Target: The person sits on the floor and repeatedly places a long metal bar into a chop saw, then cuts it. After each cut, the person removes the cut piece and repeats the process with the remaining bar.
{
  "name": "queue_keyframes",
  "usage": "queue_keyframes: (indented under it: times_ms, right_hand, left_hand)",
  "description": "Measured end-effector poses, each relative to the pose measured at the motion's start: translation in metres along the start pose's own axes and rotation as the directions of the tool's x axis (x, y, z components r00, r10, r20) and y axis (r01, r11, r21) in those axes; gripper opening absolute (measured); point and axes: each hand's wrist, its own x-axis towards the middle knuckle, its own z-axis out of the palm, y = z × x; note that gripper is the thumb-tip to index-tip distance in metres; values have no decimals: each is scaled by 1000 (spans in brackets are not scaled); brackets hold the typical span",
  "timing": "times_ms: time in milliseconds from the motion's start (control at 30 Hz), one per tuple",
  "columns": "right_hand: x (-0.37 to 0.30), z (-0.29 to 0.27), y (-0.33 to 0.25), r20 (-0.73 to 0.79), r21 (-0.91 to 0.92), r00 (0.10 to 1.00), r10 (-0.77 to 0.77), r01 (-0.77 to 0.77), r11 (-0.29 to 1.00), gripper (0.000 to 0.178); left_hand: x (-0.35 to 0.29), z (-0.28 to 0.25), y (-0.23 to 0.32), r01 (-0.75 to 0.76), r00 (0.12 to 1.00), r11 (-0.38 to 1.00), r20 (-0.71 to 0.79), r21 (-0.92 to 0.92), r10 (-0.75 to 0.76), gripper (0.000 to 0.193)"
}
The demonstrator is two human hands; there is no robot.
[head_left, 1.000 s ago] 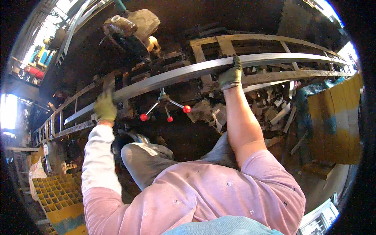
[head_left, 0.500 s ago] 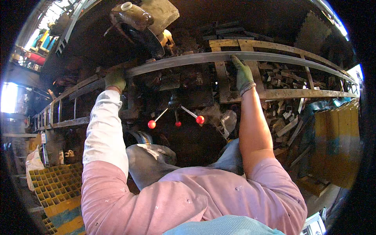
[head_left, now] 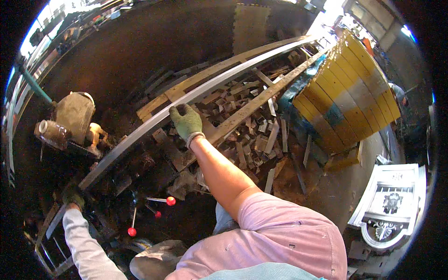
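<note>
A long grey metal bar (head_left: 205, 88) runs from the lower left to the far upper right, lying along a ladder-like rack. My right hand (head_left: 187, 122), in a green glove, is closed over the bar's near edge about midway along the visible length. Down at the left, my left hand (head_left: 73, 199), gloved too, is closed round the bar, its fingers partly lost in shadow. Below the bar, between my arms, is a spoked handle with red balls (head_left: 171, 201). Beyond the bar at the left stands a dark machine part with a brownish, cylinder-shaped body (head_left: 53, 129).
The rack's wooden-looking rail (head_left: 261, 101) slants to the upper right. Under it lies a heap of short metal offcuts (head_left: 249, 135). A yellow slatted crate (head_left: 345, 98) stands at the right, with an ornate silver panel (head_left: 392, 200) nearer me.
My view has swung to the right, so the bar and rack now slant upward right. The yellow crate and silver panel show more fully. Both hands stay on the bar.
</note>
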Motion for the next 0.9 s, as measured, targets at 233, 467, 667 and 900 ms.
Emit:
queue_keyframes:
  times_ms: [233, 467, 667, 900]
  right_hand:
    - [6, -13, 2, 215, -250, 972, 97, -41, 967, 86]
    - [9, -9, 2, 239, -309, 970, 54, 23, 951, 84]
    - [-3, -3, -13, 353, -279, 935, 29, 76, 957, 90]
    - [20, -3, 29, 319, -294, 947, -33, 133, 947, 86]
  left_hand:
    - [-18, 18, 0, -120, 981, 828, -61, 548, 182, 39]
    - [38, 61, -64, -243, 916, 798, -141, 552, 376, 43]
    - [32, 58, -104, -174, 933, 808, -169, 562, 318, 40]
    - [-2, 39, -20, -57, 943, 876, -263, 479, 205, 38]
